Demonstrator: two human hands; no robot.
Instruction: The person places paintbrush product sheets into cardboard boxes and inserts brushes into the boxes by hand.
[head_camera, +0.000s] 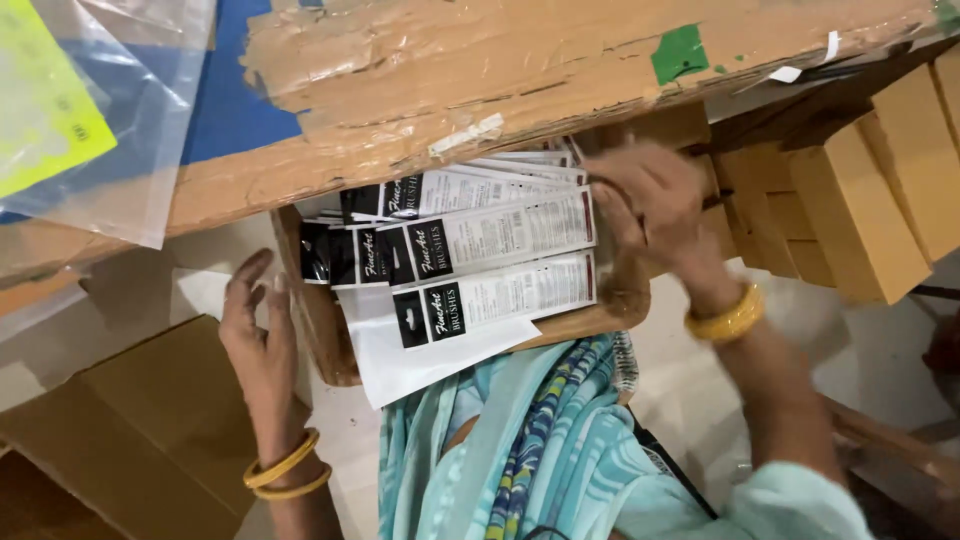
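We see a fanned stack of long black-and-white paper brush packets (470, 260) lying in an open brown cardboard box (320, 320), overlapping from its left wall to its right edge. Our right hand (650, 205) curls loosely on the packets' right ends; whether it grips any, we cannot tell. Our left hand (255, 330) rests open against the box's left wall. Small tan cartons (860, 200) sit stacked to the right, closed.

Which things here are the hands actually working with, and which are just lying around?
In hand:
right hand on the brush packets
left hand at the open carton holding them

Lying about:
small brown boxes
clear plastic bag
flat cardboard
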